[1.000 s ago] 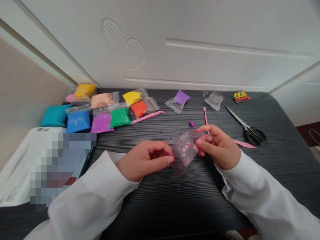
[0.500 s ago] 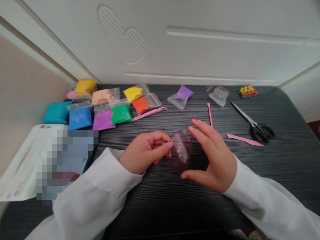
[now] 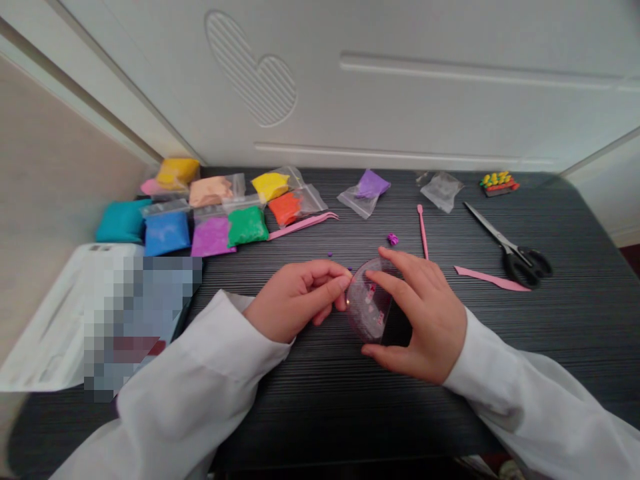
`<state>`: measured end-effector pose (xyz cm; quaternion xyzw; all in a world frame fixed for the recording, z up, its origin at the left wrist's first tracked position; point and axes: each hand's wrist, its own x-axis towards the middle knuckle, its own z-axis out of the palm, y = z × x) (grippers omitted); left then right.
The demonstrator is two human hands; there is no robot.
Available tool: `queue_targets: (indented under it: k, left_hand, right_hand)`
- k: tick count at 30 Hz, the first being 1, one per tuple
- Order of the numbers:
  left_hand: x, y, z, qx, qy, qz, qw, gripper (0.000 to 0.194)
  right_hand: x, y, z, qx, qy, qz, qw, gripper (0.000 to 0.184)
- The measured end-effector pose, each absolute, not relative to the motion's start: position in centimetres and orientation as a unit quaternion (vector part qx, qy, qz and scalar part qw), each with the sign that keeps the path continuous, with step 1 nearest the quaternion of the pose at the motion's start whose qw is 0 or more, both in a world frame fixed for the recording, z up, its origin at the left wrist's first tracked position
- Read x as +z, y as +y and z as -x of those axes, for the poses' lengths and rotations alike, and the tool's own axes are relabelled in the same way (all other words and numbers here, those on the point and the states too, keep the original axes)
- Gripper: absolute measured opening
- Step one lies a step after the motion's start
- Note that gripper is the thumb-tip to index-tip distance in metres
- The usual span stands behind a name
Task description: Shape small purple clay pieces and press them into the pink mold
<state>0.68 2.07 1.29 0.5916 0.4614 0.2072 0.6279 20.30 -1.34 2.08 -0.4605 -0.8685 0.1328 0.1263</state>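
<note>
Clear pink-tinted half-round plastic protractor (image 3: 367,308) sits between hands: left hand (image 3: 300,300) pinches curved edge; right hand (image 3: 427,310) spans it, can't tell if gripping.

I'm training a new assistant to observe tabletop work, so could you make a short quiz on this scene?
1. Multiple choice: which part of the protractor faces the left hand?
A) its straight edge
B) its curved edge

2. True or false: the scissors lie to the right of the pink tweezers.

3. Fill in the gap: the zip bag between the tweezers and the scissors, with its coloured contents showing at one end, holds ____ material.

Key: 1. B; 2. True; 3. purple
</note>
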Motion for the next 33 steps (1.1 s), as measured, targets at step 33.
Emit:
queue_targets:
  k: [33]
  left_hand:
    - [1.0,2.5,0.1,0.273,0.558,-0.677,0.395,0.023]
  right_hand:
    - [1.0,-1.1,-20.3,0.114,-0.866,0.486,0.028,0.068]
